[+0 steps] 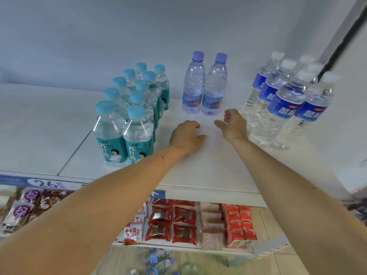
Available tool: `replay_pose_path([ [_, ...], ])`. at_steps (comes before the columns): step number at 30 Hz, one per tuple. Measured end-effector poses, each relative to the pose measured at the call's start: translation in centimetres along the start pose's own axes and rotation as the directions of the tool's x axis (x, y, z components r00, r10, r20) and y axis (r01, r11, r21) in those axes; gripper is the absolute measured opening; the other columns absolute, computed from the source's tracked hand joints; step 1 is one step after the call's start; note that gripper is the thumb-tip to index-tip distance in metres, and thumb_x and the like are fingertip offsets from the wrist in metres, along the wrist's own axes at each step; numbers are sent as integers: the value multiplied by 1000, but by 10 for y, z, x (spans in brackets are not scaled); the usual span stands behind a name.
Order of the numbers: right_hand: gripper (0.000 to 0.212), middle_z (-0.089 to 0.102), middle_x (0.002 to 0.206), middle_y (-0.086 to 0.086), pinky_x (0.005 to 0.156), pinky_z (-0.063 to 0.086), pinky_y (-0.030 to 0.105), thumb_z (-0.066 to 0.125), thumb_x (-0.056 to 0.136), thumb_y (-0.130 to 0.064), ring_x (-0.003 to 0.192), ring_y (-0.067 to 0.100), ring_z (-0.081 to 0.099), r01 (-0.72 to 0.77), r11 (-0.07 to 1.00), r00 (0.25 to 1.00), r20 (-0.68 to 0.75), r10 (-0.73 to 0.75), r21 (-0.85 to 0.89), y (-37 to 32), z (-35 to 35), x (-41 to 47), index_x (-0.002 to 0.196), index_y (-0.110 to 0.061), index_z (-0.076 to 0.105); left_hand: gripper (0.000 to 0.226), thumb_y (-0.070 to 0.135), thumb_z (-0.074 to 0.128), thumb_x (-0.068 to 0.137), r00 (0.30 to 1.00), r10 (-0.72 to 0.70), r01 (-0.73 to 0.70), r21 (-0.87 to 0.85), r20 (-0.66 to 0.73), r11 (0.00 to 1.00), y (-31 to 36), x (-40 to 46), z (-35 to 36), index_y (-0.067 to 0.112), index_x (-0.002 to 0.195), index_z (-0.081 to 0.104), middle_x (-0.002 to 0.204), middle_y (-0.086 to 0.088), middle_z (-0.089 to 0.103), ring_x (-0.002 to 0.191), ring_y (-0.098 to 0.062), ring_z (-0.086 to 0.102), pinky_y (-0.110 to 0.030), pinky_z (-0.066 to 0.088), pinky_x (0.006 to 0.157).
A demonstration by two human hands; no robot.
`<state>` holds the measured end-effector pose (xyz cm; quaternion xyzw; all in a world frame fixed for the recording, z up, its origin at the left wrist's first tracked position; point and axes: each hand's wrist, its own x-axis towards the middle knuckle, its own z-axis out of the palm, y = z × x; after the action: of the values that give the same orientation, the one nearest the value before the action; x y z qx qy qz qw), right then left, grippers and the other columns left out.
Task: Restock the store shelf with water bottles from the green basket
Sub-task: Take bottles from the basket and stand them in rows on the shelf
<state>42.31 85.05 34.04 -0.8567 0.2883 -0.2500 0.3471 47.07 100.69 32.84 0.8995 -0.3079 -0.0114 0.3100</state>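
Head view: empty hands (pixel 186 135) between teal-labelled (pixel 127 124) and blue-labelled bottles (pixel 286 104).

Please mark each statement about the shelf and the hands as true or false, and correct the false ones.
1. Both hands are empty. True: the left hand and right hand hold nothing.
2. Two purple-capped bottles stand in the middle of the shelf. True.
3. The teal-labelled bottles lie on their sides. False: they stand upright in two rows.
4. The white-capped bottles stand left of the hands. False: they stand to the right.
5. Red snack packets lie on the lower shelf. True.
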Motion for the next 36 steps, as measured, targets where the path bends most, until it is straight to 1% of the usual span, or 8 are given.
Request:
replay_pose_path([
  [6,32,64,115,17,91,49,29,71,84,-10,101,27,65,20,996,992,-125,-10,82,14,-36,-77,113,1,62,36,26,63,87,992,83,-95,-129,-91,987,29,-55,-1,15,121,61,127,-7,59,116,-23,55,-30,42,99],
  [10,26,64,113,14,80,45,14,66,87,-9,97,22,65,73,987,981,-186,-45,146,27,-55,-125,111,0,63,29,23,62,87,970,127,-164,-171,-209,972,54,-105,8,14,115,64,120,-5,61,111,-21,58,-31,45,95],
  [16,22,56,112,16,84,49,22,59,91,-9,96,19,61,309,934,924,-291,-249,180,50,-76,-203,110,2,61,21,19,59,86,864,148,-220,-97,-482,971,64,-193,36,14,106,65,113,-1,63,107,-21,56,-34,42,88],
  [19,17,54,109,17,84,46,20,59,92,-8,96,18,57,435,887,864,-347,-364,154,72,-73,-241,105,4,60,21,19,59,86,839,130,-207,-89,-528,974,57,-235,65,14,105,65,113,-2,63,107,-22,55,-32,38,86],
  [25,15,53,106,17,84,44,20,64,89,-8,93,19,54,305,932,924,-298,-239,198,155,-23,-310,99,3,61,20,18,59,85,937,85,-129,-109,-340,986,5,-301,151,10,102,64,108,-5,62,100,-28,55,-46,44,85],
  [28,16,54,103,20,80,38,8,66,88,-5,89,0,47,221,958,956,-236,-175,182,208,7,-343,100,5,62,18,9,61,82,978,14,-52,-179,-209,982,-30,-326,198,8,100,65,106,-7,61,95,-28,56,-43,46,85],
  [33,21,54,107,15,76,46,31,64,91,-14,84,17,57,11,995,1000,0,-11,100,314,65,-392,107,-1,60,19,1,62,80,995,-102,99,-230,1,968,-94,-363,290,5,98,64,104,-9,58,98,-26,59,-37,48,88],
  [36,22,57,106,11,71,46,32,64,90,-12,83,22,61,-85,996,989,116,87,-16,386,100,-419,110,-4,60,18,5,63,81,975,-178,204,-210,135,956,-129,-383,349,8,99,62,105,-7,57,91,-24,61,-30,47,82],
])
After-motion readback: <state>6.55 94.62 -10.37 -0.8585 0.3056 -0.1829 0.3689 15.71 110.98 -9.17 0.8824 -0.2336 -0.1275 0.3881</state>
